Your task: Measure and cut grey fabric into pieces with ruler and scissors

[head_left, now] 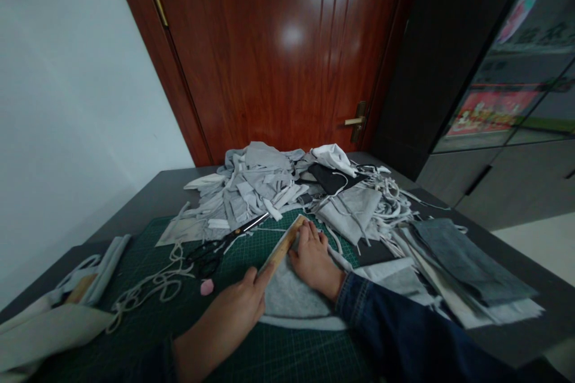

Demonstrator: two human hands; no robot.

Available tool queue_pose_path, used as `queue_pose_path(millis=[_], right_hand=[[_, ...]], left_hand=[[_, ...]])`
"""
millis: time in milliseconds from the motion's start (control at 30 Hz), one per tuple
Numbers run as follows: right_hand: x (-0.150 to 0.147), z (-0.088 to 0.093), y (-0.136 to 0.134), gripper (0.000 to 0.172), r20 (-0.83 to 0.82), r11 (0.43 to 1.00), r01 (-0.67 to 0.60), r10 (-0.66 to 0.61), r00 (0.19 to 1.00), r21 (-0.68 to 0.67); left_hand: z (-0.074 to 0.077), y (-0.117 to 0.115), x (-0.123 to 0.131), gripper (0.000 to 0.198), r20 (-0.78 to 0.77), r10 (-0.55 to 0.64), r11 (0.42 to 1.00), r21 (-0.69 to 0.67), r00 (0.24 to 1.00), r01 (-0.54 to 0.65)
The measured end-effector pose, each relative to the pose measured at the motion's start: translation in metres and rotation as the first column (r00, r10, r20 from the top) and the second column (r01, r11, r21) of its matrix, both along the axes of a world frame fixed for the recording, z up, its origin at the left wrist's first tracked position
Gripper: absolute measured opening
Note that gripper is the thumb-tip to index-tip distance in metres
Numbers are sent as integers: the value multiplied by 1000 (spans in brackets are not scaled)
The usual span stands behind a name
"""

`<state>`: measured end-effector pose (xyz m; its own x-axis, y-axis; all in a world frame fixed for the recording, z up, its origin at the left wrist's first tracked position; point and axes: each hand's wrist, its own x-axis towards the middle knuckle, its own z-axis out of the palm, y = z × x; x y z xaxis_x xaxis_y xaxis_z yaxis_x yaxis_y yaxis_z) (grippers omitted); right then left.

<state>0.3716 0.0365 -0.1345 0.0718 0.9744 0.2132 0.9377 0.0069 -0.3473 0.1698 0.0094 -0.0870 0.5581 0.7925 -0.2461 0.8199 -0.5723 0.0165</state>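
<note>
A wooden ruler (283,246) lies slanted across a piece of grey fabric (290,299) on the green cutting mat (287,353). My right hand (314,260) lies flat on the fabric, its fingers stretched out along the ruler's far half. My left hand (238,305) is at the ruler's near end, fingers curled with the index finger pressing on the wood. Black-handled scissors (215,245) lie on the mat just left of the ruler, and a small pink piece of chalk (206,287) sits near my left hand.
A big heap of grey, white and black fabric scraps and cords (287,185) fills the back of the table. Stacked grey cloth pieces (462,263) lie at the right. White cord (153,284) trails at the left, with folded cloth (58,317) beyond. A brown door (278,54) stands behind.
</note>
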Motion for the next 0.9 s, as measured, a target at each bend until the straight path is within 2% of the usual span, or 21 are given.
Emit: queue_pose_path(millis=[133, 200, 400, 567, 633, 700, 800, 900], right_hand=[[1, 3, -7, 55, 38, 995, -103, 103, 994, 15], [1, 5, -10, 51, 68, 989, -146, 145, 987, 6], [4, 8, -12, 58, 96, 979, -199, 201, 975, -30], [6, 9, -11, 66, 151, 976, -216, 219, 964, -39], [5, 9, -11, 63, 181, 978, -206, 208, 961, -30], [3, 10, -11, 62, 203, 979, -199, 202, 958, -35], [2, 16, -11, 64, 234, 974, -209, 224, 946, -85], [2, 27, -10, 65, 265, 961, -224, 261, 928, -164]], left_hand=[[-10, 4, -2, 72, 22, -22, 998, 62, 1000, 20], [-9, 5, -3, 72, 37, -30, 997, 66, 999, 27], [13, -4, -1, 73, 15, 29, 997, 78, 999, -30], [32, -15, 3, 64, -24, 26, 994, 105, 999, -23], [35, -19, 2, 56, -40, -31, 986, 163, 999, 37], [34, -23, -2, 43, -6, -178, 965, 196, 984, 176], [22, -32, -17, 33, 75, -375, 913, 202, 924, 354], [5, -43, -38, 33, 54, -381, 903, 237, 923, 359]])
